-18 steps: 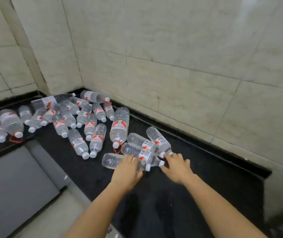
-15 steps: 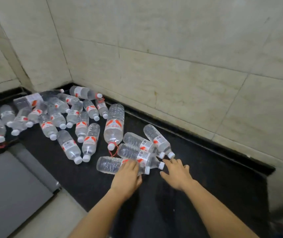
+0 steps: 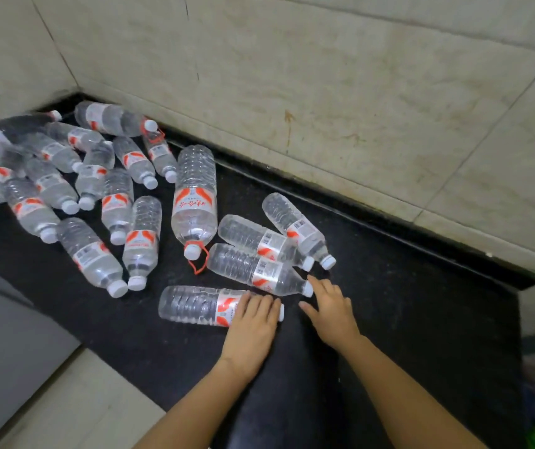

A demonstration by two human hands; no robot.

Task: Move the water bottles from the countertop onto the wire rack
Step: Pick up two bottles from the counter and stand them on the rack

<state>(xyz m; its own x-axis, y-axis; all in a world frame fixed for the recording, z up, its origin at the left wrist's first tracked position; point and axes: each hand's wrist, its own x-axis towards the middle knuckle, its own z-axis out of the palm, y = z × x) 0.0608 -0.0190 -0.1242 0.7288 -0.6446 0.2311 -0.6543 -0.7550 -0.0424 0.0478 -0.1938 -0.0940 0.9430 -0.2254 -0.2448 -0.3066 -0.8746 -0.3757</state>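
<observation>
Several clear water bottles with red-and-white labels lie on their sides on the black countertop (image 3: 405, 303). My left hand (image 3: 253, 328) lies over the cap end of the nearest bottle (image 3: 194, 304), fingers laid across it. My right hand (image 3: 331, 309) hovers beside it with spread fingers, its fingertips at the white cap of the second bottle (image 3: 253, 268). A large bottle (image 3: 194, 196) with a red carry loop lies behind these. The wire rack is out of view.
More bottles (image 3: 91, 254) pile up toward the back-left corner. A tiled wall (image 3: 324, 92) runs along the counter's far edge. A grey panel (image 3: 3, 325) and pale floor tile (image 3: 74, 406) lie below the counter's front-left edge.
The view has shifted left to right so the bottles sit more to the left. My left hand has slid onto the nearest bottle's cap end. My right hand has drawn back slightly from the bottle caps.
</observation>
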